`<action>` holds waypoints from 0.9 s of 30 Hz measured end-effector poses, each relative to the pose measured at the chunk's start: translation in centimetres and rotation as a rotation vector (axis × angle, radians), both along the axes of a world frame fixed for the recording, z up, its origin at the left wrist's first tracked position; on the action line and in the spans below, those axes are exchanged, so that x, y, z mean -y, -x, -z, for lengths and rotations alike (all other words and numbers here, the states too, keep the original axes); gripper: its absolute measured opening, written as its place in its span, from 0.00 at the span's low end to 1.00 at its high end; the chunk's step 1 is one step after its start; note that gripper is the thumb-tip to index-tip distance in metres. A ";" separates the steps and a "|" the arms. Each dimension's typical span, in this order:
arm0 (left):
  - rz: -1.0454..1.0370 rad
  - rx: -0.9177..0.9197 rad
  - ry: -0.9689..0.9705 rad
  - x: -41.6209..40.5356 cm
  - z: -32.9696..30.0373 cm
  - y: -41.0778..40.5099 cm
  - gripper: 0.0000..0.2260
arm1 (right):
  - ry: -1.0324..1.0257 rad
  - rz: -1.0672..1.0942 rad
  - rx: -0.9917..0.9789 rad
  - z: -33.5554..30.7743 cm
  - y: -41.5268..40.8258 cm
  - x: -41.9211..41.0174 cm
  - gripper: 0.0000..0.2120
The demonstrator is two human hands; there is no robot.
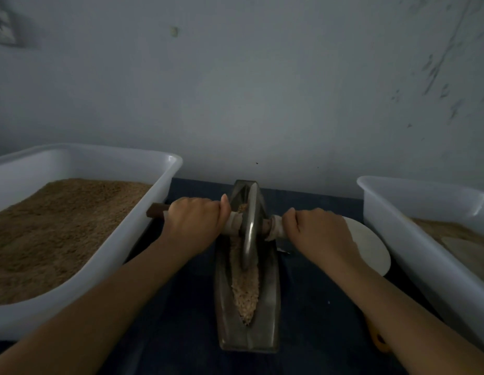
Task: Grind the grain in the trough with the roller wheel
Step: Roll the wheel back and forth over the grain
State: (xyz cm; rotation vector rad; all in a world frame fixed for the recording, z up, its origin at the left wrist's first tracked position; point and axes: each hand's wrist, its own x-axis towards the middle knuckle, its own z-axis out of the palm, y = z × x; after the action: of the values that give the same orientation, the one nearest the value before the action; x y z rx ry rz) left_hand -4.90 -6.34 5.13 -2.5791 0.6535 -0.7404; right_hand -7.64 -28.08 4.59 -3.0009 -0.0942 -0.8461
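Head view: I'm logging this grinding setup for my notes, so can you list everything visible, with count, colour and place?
trough: one, dull grey metal, centre of the table, running away from the person
grain: one strip, pale tan, in the trough's groove
roller wheel: one, grey metal disc, standing in the groove near the far end
axle handle: one, brown with pale wrapping, through the wheel
left tub: one, white, left of the trough, holding brown meal
right tub: one, white, right of the trough, holding tan meal
round disc: one, white, between trough and right tub
table cover: dark blue
wall: grey, behind
left hand: grips the axle left of the wheel
right hand: grips the axle right of the wheel
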 end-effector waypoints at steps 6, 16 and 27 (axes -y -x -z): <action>-0.048 0.030 -0.069 0.7 0.4 -3.7 0.29 | -0.010 0.055 0.025 -0.4 -3.3 0.0 0.24; 0.052 0.018 -0.001 0.0 0.6 -1.0 0.22 | 0.041 0.024 -0.045 0.3 0.2 0.0 0.22; 0.110 -0.010 0.055 -1.4 0.6 3.5 0.18 | 0.023 -0.028 -0.049 -0.6 5.2 -0.3 0.22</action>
State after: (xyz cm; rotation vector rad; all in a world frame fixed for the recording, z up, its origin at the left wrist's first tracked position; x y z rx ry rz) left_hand -8.36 -4.93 4.49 -2.6151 0.7944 -0.7913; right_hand -12.81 -27.78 5.18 -3.0314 -0.1458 -0.7739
